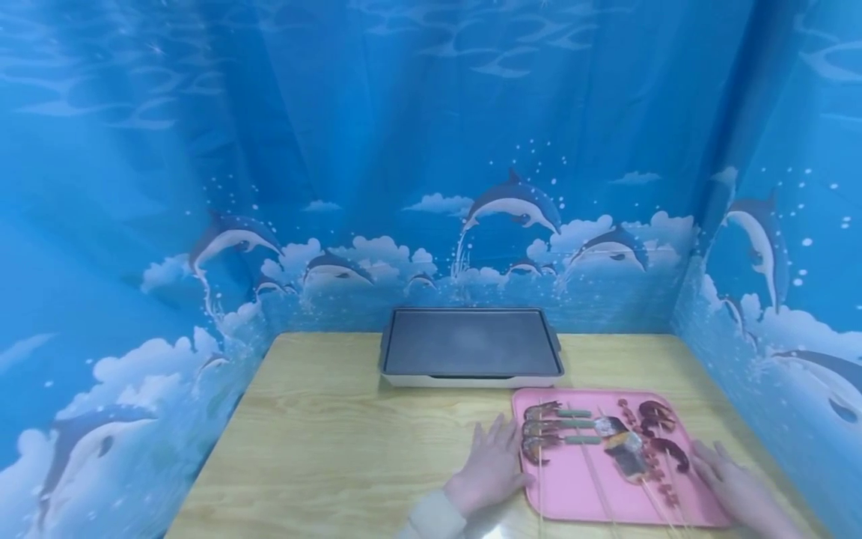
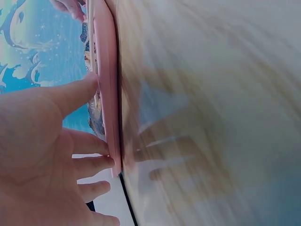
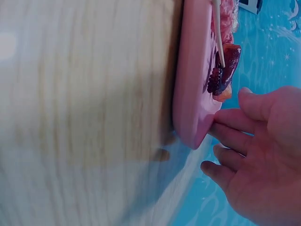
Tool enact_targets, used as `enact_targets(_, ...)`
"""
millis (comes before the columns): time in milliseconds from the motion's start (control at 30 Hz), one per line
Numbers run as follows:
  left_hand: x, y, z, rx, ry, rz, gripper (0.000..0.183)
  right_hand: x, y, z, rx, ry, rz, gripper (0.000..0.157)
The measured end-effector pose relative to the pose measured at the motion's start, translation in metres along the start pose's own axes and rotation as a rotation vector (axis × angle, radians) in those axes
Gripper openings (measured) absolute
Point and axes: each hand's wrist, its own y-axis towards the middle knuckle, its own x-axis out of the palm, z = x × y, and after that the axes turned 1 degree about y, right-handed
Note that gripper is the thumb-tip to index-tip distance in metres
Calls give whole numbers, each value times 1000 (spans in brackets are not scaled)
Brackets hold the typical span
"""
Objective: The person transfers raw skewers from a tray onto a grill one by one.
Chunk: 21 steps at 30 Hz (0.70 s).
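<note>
A pink tray (image 1: pixel 566 498) lies at the table's front right, bearing several food skewers. On its left are shrimp (image 1: pixel 539 428) with green pieces (image 1: pixel 581 424) beside them. Silvery fish-like chunks (image 1: pixel 629 460) sit mid-tray, with small reddish pieces (image 1: pixel 663 483) and dark curled pieces (image 1: pixel 670 453) to the right. Thin sticks (image 1: pixel 595 483) point toward the front edge. My left hand (image 1: pixel 488 464) spreads its fingers along the tray's left side, thumb at the rim (image 2: pixel 109 84) in the left wrist view. With fingers extended, my right hand (image 3: pixel 263 150) touches the opposite side near a corner.
A dark flat griddle (image 1: pixel 468 343) with a pale base stands at the table's back edge, just behind the tray's left part. The wooden table (image 1: pixel 323 449) reaches blue dolphin-print curtains (image 1: pixel 431 150) at the back and sides.
</note>
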Motion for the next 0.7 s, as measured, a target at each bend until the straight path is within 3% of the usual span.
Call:
enact_targets(267, -10, -13, -13, -11, -57, -17, 78, 6, 2, -11, -27, 10, -21, 61)
enact_targets(700, -9, -26, -35, -25, -57, -19, 79, 18, 0, -26, -104, 56, 11, 58)
